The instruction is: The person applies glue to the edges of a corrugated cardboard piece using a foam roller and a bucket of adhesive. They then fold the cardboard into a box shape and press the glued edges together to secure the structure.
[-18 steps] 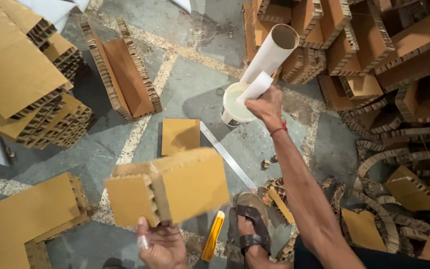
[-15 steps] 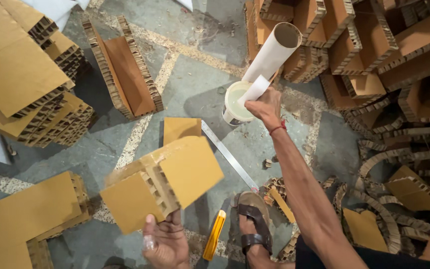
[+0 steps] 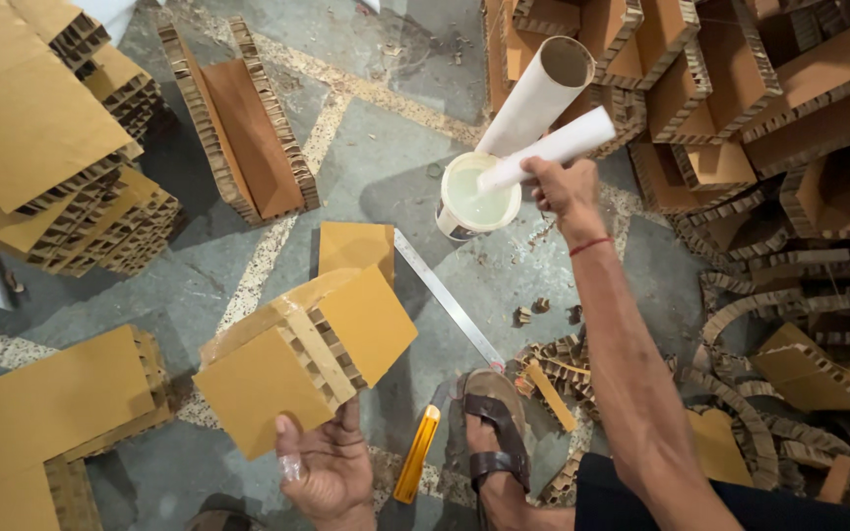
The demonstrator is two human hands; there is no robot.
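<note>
The left hand (image 3: 327,472) grips the lower edge of a folded honeycomb cardboard piece (image 3: 302,354), now tilted with its cut edge turned upward compared with the earlier frame. Beyond it, the right hand (image 3: 565,192) is closed around a white applicator (image 3: 543,149) whose tip rests in the glue bucket (image 3: 477,197); this grip is unchanged.

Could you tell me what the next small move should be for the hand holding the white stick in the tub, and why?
Probably lift the white stick out of the glue tub and bring it over to the cardboard piece. The right hand holds the stick with its lower end in the whitish liquid, while the left hand holds the piece up, its honeycomb edge exposed and facing the camera.
</note>
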